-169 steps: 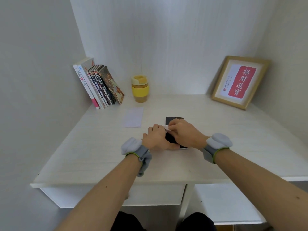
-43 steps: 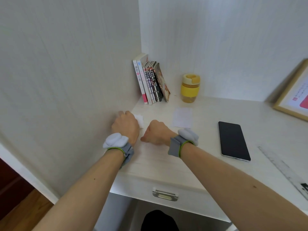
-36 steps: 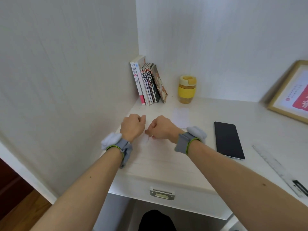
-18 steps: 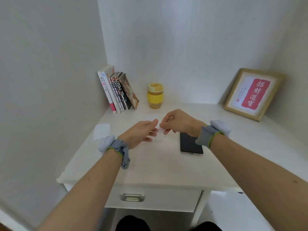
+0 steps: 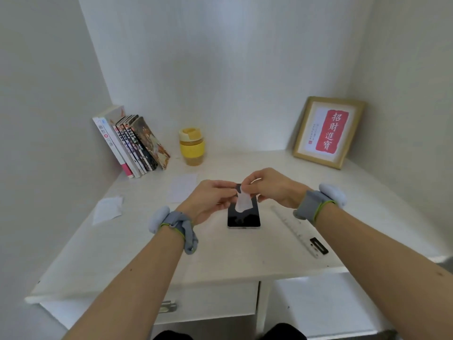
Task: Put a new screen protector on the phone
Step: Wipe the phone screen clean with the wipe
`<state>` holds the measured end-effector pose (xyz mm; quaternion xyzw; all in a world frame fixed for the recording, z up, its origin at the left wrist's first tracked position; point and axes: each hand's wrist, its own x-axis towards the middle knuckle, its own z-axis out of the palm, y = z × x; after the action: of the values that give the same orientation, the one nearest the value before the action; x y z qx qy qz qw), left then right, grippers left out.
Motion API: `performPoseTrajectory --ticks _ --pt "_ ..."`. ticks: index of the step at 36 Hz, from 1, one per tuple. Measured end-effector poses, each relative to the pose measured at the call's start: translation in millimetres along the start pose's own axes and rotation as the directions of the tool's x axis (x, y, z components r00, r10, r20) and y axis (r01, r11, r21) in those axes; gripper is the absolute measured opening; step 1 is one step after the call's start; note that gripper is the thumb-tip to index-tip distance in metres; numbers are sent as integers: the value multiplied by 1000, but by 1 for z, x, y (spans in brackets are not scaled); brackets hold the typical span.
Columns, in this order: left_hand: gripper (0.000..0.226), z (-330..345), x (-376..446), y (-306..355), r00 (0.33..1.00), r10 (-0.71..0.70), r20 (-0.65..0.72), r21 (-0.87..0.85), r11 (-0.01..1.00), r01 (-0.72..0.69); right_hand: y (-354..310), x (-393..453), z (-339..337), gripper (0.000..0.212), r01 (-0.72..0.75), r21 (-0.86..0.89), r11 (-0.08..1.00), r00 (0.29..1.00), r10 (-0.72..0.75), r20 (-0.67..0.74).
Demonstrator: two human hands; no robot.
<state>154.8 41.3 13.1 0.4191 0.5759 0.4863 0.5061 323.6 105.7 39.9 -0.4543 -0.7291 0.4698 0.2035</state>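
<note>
While the phone [image 5: 243, 214] lies flat on the desk [image 5: 220, 253], a small white wipe [image 5: 243, 201] is pinched above its screen by the left hand [image 5: 210, 201] and right hand [image 5: 272, 186].

Phone [image 5: 244, 215] glossy black glass. Bench [image 5: 220, 256] matt whitewashed wood grain. Thin white wipe [image 5: 243, 203] in my fingers [image 5: 248, 190], soft, matt. Ruler [image 5: 294, 228] clear plastic. Picture frame [image 5: 300, 141] golden wood.

one phone [image 5: 244, 215], one ruler [image 5: 297, 229], one yellow cup [image 5: 191, 146], one framed picture [image 5: 328, 131], two hands [image 5: 208, 201]
</note>
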Motion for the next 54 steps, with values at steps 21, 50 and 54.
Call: performPoseTrajectory --ticks 21,50,54 --pt "51 14 20 -26 957 184 -223 696 717 24 32 24 19 16 -86 -243 966 981 40 -189" --pt "49 3 15 -25 990 35 -134 607 793 54 47 -6 56 28 362 -865 347 865 -470 174" --pt "65 5 11 -24 998 6 -57 643 765 32 52 -8 54 28 380 -840 387 889 -403 217"
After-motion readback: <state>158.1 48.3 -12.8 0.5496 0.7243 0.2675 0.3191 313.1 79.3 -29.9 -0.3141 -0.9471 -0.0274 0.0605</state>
